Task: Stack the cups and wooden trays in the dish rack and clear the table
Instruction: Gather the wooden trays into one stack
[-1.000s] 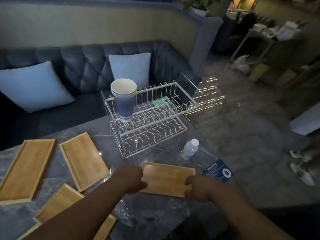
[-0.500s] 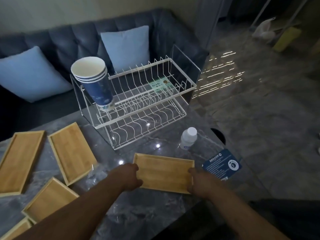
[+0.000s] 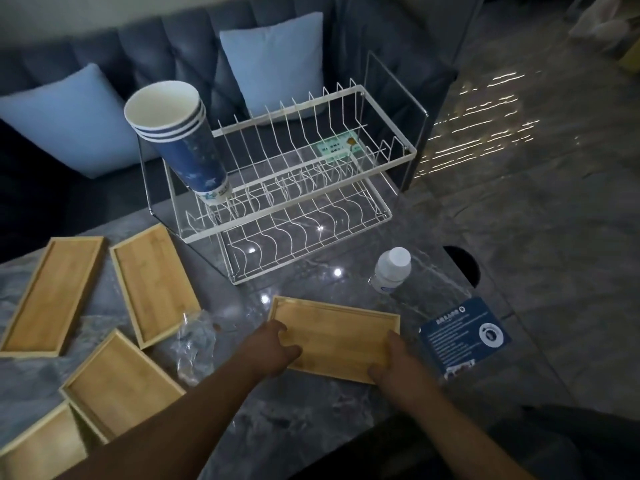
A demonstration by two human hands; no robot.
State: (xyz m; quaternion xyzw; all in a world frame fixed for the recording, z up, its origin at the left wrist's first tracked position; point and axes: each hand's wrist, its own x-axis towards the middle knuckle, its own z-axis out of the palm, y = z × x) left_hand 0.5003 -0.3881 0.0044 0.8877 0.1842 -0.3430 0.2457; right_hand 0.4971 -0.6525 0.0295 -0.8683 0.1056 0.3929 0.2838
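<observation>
A wooden tray (image 3: 336, 336) lies on the grey marble table (image 3: 311, 420) near its front edge. My left hand (image 3: 272, 348) grips the tray's left end, thumb inside the rim. My right hand (image 3: 398, 363) grips its right end. Behind it stands a white two-tier wire dish rack (image 3: 294, 188). A stack of blue paper cups (image 3: 180, 140) sits tilted in the upper tier's left end. Several more wooden trays lie at the left: one (image 3: 52, 294), another (image 3: 154, 282), a third (image 3: 119, 384) and a fourth (image 3: 38, 448) at the corner.
A small plastic bottle with a white cap (image 3: 391, 270) stands right of the rack. A blue printed card (image 3: 464, 336) lies at the right table edge. Crumpled clear plastic (image 3: 194, 344) lies between the trays. A dark sofa with two pale cushions (image 3: 277, 60) runs behind the table.
The view has tilted down and come closer to the table. Both hands stay at the ends of the tray, which rests in the same spot.
</observation>
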